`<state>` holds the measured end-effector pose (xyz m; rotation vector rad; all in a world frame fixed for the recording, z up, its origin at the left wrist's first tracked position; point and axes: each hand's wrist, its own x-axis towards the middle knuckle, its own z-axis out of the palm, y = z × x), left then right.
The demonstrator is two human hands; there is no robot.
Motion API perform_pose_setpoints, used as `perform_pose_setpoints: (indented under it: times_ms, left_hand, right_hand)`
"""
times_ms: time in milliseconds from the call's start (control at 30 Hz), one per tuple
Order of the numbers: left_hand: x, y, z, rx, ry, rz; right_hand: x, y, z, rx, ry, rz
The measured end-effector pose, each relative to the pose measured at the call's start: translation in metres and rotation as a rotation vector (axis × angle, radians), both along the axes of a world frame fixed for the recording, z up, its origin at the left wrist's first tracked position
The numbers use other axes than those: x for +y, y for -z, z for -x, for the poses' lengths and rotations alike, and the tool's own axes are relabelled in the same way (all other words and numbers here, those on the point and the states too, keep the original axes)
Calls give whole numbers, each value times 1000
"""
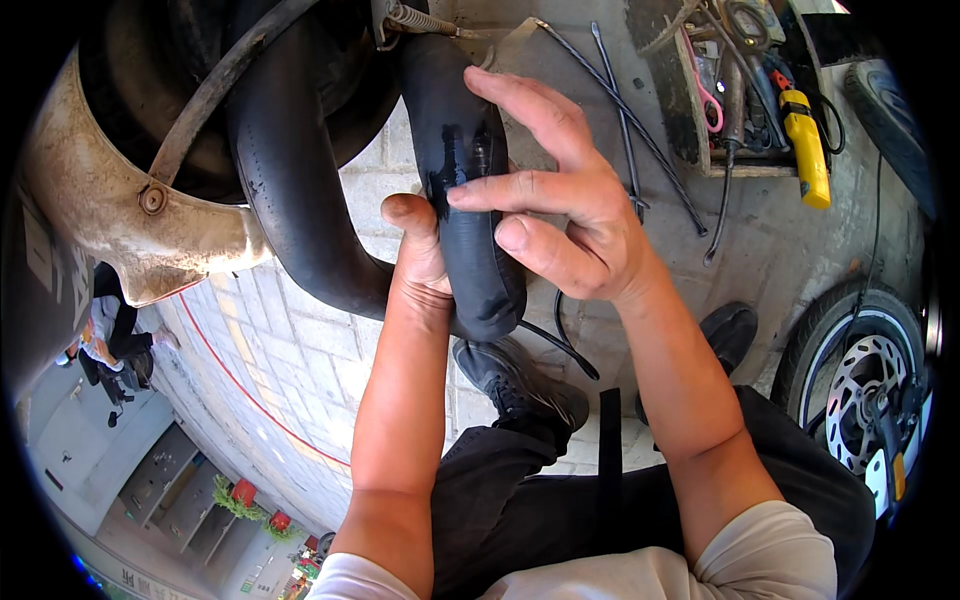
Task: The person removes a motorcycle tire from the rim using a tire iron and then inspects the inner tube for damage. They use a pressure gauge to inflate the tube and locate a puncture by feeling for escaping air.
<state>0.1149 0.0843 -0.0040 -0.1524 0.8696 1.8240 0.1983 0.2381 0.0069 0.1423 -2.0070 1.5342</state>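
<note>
A black, inflated inner tube [475, 255] bends down in front of me, its rounded end toward my lap. Dark wet streaks [450, 150] shine on its upper face. My left hand [424, 250] grips the tube from below, thumb up along its left side; the other fingers are hidden behind the rubber. Over the right side of the tube, my right hand [585, 200] has its fingers spread, and one fingertip touches the rubber beside the wet patch. Part of the tube loops left toward a tire [135, 110] under a scooter's dirty cream body panel [150, 235].
Long metal rods [625, 115] lie crossed on the paving at the upper right. Beyond them is an open toolbox [760, 170] with pink-handled scissors [710, 108] and a yellow-bodied tool [806, 150]. A wheel with a brake disc [855, 390] is at right. Another person [120, 335] is far left.
</note>
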Motion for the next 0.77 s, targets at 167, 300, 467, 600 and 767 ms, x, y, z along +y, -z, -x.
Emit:
perform_pose_setpoints:
  times_ms: [167,300,467,600,767]
  left_hand:
    - [2,-5,-4,77,-18,164]
    - [-4,1,-3,-18,-5,131]
    - [8,-16,-3,136,68,205]
    - [3,-12,-1,30,12,103]
    - [-6,4,3,-116,26,-71]
  right_hand:
    - [1,-15,7,-115,65,-150]
    - [3,-17,3,-61,-83,-15]
    - [14,1,-5,-58,-18,124]
    - [4,-2,-6,-58,-85,137]
    - [3,-2,-9,-31,-154,183]
